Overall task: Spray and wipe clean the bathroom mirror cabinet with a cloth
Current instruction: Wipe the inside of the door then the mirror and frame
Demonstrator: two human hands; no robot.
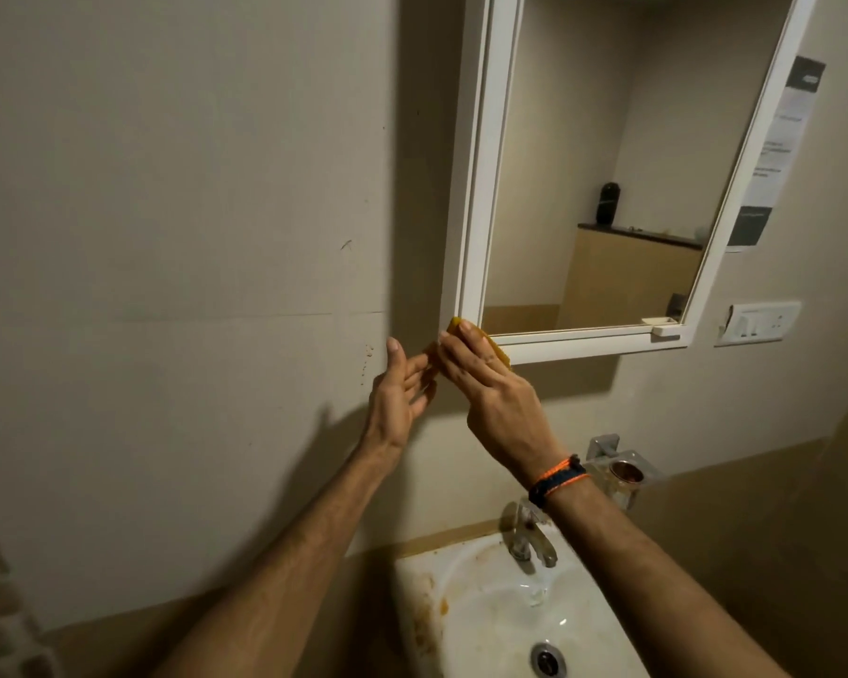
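Right hand [490, 384] flat, pressing yellow cloth [498, 345] on mirror cabinet [476, 188] corner, frame centre | left hand [402, 384] released | cloth likely soft, light; bunch mid-fold.

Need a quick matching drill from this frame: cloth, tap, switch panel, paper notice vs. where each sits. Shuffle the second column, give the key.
Column 1:
1. yellow cloth
2. tap
3. switch panel
4. paper notice

Column 2:
A. on the wall, right of the cabinet's bottom corner
B. under the right hand, at the mirror cabinet frame's lower left corner
C. on the wall beside the cabinet's right edge
D. at the back of the sink

Pairs: 1-B, 2-D, 3-A, 4-C
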